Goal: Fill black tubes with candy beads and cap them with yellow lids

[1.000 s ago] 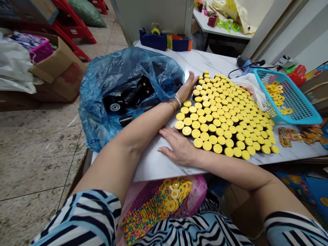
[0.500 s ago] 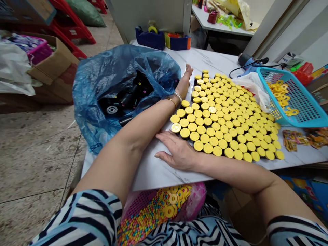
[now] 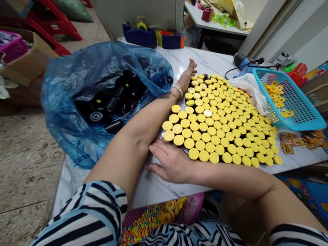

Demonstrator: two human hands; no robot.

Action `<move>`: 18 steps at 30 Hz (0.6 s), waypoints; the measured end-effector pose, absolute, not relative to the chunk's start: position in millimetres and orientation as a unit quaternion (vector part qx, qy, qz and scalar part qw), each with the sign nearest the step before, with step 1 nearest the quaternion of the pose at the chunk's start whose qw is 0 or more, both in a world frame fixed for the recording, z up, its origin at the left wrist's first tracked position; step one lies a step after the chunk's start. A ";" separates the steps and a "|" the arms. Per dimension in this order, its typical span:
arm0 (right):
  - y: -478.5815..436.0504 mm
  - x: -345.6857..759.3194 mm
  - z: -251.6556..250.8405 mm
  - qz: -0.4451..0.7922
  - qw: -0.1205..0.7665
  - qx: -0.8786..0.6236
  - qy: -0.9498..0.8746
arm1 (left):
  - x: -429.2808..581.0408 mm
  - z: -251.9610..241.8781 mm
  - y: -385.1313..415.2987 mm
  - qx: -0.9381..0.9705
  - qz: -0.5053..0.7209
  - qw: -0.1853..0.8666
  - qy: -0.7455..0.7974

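Observation:
Several black tubes with yellow caps point(image 3: 220, 126) stand packed together on a white marble table point(image 3: 205, 63). My left hand point(image 3: 187, 75) lies open with fingers straight against the far left side of the block, between it and a blue plastic bag point(image 3: 84, 78) full of black tubes. My right hand point(image 3: 171, 160) rests flat and open on the table, pressing against the near left corner of the block. Both forearms frame the block's left side.
A turquoise basket point(image 3: 297, 102) with yellow rings stands at the right, next to a white bag point(image 3: 249, 85). Small printed packets point(image 3: 299, 141) lie at the right edge. Tape dispensers point(image 3: 153, 36) sit at the back. On my lap is a pink basket point(image 3: 189, 208) of coloured beads and yellow rings.
The camera has shifted left and nearer. My left hand has turned on edge along the block's far side. The right hand stays against the near corner.

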State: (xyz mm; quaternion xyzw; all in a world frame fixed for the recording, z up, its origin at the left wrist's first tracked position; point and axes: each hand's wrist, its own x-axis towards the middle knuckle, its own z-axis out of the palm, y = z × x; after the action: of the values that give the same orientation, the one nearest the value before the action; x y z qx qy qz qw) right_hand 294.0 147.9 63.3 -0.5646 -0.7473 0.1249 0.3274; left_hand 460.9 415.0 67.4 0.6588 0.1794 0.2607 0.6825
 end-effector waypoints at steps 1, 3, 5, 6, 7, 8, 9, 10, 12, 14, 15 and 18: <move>148.9 295.5 61.8 0.120 0.329 -0.562 -0.749 | 461.3 67.0 415.0 0.659 0.259 0.684 0.176; 151.3 298.2 58.7 0.116 0.338 -0.558 -0.749 | 460.6 67.2 414.3 0.659 0.245 0.693 0.156; 153.4 299.8 56.5 0.114 0.348 -0.554 -0.748 | 457.6 68.7 412.6 0.657 0.228 0.707 0.128; 154.1 300.1 56.1 0.113 0.351 -0.551 -0.748 | 455.6 69.9 411.7 0.653 0.221 0.715 0.116; 154.5 300.1 56.0 0.110 0.354 -0.549 -0.749 | 453.3 71.3 410.8 0.646 0.212 0.725 0.107; 154.8 300.0 56.1 0.109 0.356 -0.548 -0.749 | 451.0 73.0 410.1 0.638 0.204 0.735 0.100; 154.8 299.8 56.6 0.110 0.358 -0.549 -0.748 | 448.8 74.9 409.5 0.629 0.195 0.747 0.095; 154.8 299.6 57.1 0.112 0.360 -0.550 -0.745 | 446.8 76.8 409.0 0.619 0.185 0.758 0.091; 155.0 299.6 58.0 0.117 0.363 -0.552 -0.742 | 443.4 80.5 408.2 0.600 0.168 0.778 0.084; 156.6 300.5 58.5 0.116 0.364 -0.550 -0.743 | 441.1 83.1 407.5 0.594 0.165 0.783 0.085; 158.2 301.4 58.5 0.115 0.365 -0.547 -0.744 | 440.3 83.9 407.4 0.600 0.167 0.777 0.088; 165.9 306.2 58.7 0.122 0.363 -0.543 -0.747 | 439.1 85.5 408.7 0.641 0.174 0.739 0.111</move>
State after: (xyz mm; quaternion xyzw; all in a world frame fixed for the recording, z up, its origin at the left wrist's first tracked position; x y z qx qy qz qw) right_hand 306.2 165.9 58.7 -0.5430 -0.7474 0.1225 0.3626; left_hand 439.1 408.7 85.5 0.6411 0.1109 0.1742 0.7392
